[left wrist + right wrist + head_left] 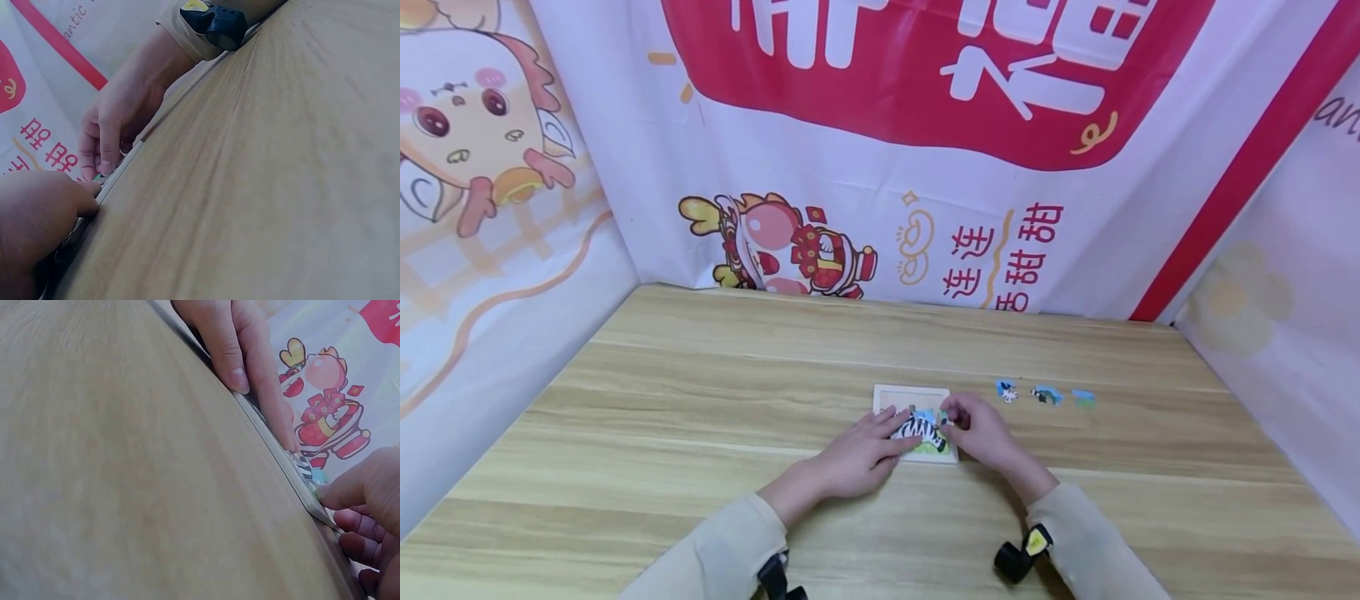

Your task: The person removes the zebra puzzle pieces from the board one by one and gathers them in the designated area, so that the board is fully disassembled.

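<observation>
A small white-framed jigsaw puzzle board [913, 389] lies flat on the table, with joined pieces showing a zebra picture [919, 430] in its lower part. My left hand [857, 454] rests on the board from the left, its fingers extended across the zebra. At the board's right edge, my right hand [981, 429] pinches a small blue-green puzzle piece [943, 417] between thumb and fingers. The right wrist view shows the right thumb [340, 490] low against the board's corner, close to the left fingers [275, 394]. The fingers partly hide the held piece.
Right of the board lie three loose puzzle pieces in a row: a zebra-head piece [1007, 391], a blue-green piece with dark markings [1047, 395] and a plain blue-green one [1084, 398]. Behind the wooden table [737, 350] hangs a printed cloth [835, 142].
</observation>
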`<state>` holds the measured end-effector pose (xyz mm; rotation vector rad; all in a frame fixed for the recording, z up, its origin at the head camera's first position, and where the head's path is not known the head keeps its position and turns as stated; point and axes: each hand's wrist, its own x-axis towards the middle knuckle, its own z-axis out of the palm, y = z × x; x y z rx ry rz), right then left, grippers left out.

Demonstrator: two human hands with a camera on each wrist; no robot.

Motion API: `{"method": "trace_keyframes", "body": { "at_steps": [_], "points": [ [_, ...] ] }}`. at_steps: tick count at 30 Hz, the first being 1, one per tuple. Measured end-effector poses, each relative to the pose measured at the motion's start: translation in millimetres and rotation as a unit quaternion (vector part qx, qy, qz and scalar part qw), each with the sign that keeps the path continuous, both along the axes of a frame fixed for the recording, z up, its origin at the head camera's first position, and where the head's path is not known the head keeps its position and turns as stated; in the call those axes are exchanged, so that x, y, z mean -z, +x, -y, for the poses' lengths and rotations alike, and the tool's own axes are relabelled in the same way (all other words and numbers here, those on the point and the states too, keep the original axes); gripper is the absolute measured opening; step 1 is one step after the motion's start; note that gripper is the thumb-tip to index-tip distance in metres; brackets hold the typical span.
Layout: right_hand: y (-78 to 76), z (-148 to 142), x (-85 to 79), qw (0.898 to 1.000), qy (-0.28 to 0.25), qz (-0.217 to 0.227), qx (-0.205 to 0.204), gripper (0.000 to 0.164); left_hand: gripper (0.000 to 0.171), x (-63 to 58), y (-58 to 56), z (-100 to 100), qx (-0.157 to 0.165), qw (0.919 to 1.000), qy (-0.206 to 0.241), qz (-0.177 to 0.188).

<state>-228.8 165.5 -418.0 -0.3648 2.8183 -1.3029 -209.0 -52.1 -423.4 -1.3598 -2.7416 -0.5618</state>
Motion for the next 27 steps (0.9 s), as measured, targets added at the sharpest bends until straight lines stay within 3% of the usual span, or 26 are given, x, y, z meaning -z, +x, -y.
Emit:
{"method": "trace_keyframes", "body": {
  "at_steps": [14, 27],
  "points": [
    [1.4, -1.8, -0.7, 1.000, -0.013, 0.000, -0.010, 0.027, 0.038, 3.0, -1.8, 0.4, -0.005, 0.9998, 0.014, 0.010],
    [2.4, -2.7, -1.8, 1.000, 0.006, 0.019, -0.011, 0.033, 0.038, 3.9, -1.2, 0.0, -0.008, 0.9999, 0.011, 0.006]
  ]
}}
